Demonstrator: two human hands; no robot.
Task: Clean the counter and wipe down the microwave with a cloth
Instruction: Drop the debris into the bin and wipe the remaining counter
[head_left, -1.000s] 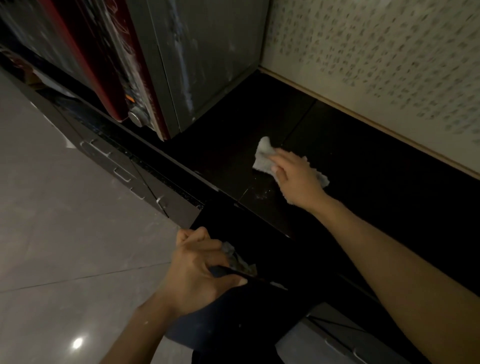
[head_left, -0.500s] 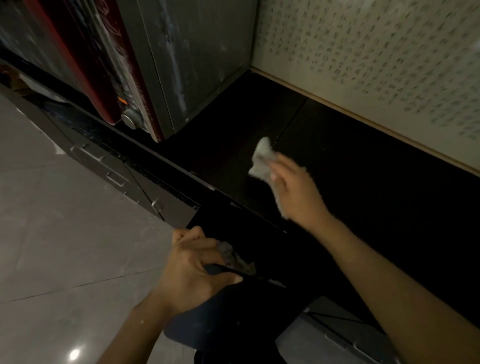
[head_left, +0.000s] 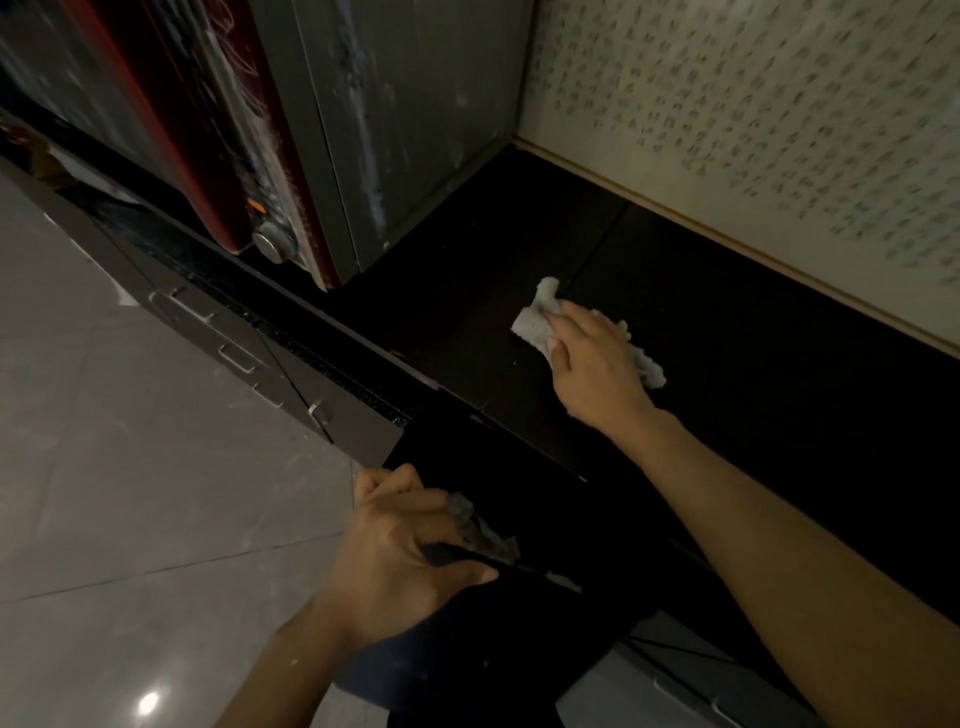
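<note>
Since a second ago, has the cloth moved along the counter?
No, barely: the cloth under the right hand still lies at the same counter seam.

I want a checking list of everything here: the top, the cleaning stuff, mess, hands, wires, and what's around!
Surface: dark glossy counter, a few pale specks near the cloth.
Job's things: white fluffy cloth pressed flat on the counter; grey-sided microwave with red front stands left of it.
Clutter: nothing seen.
Grips: right hand on the white cloth; left hand clutches a small grey rag.
Cables: nothing seen.
Surroundings: patterned wall, grey tiled floor, grey drawers.
</note>
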